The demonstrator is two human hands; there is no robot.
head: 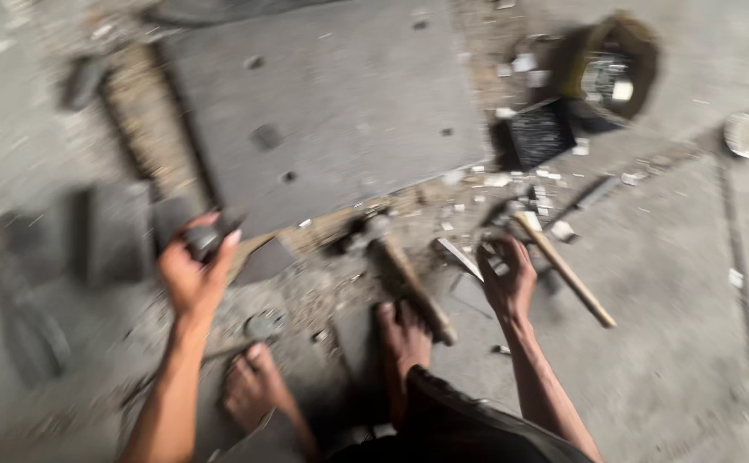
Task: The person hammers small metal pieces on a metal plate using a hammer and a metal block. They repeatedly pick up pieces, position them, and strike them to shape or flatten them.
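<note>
A person squats barefoot on a dusty concrete floor [683, 283], the left hand [193, 273] raised and closed around a small dark chunk of stone [207, 236] — lifted clear of the ground, beside a large flat grey slab [323, 111]. The right hand [506, 276] hovers with fingers curled loosely over pale chips, holding nothing I can make out. Two wooden-handled hammers [409, 279] [563, 267] lie within easy reach — one by the right foot [402, 343]. A round basket [606, 69] sits beyond.
</note>
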